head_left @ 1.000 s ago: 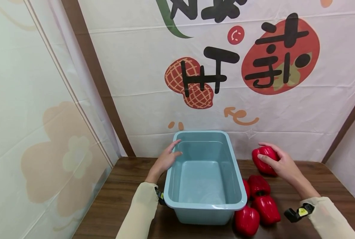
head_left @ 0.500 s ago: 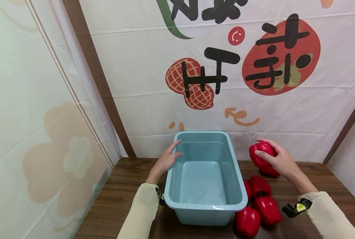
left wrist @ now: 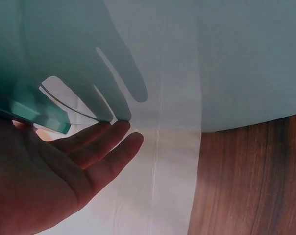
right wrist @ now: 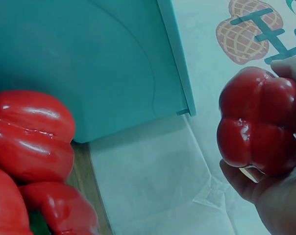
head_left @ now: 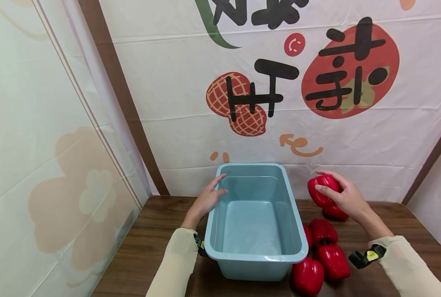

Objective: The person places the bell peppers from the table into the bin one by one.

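A light blue plastic tub (head_left: 257, 227) stands on the table with nothing inside it. My left hand (head_left: 206, 200) holds its left rim, thumb and forefinger over the edge; in the left wrist view the other fingers (left wrist: 109, 152) touch the outer wall. To the tub's right, my right hand (head_left: 350, 201) grips a glossy red bell pepper (head_left: 321, 190) between thumb and fingers, raised off the table. The right wrist view shows the lobed end of this bell pepper (right wrist: 258, 122). Just below it, another red pepper (head_left: 335, 213) rests on the tabletop, partly hidden.
Several more red peppers (head_left: 331, 260) lie against the tub's right side, one partly hidden by the rim. The brown wooden table (head_left: 150, 239) ends at a white printed cloth (head_left: 183, 136) behind, with another cloth (head_left: 68, 165) on the left.
My right hand has lifted the bell pepper slightly and moved it a little left, uncovering more of the pepper below. The left hand and the tub have stayed in place.
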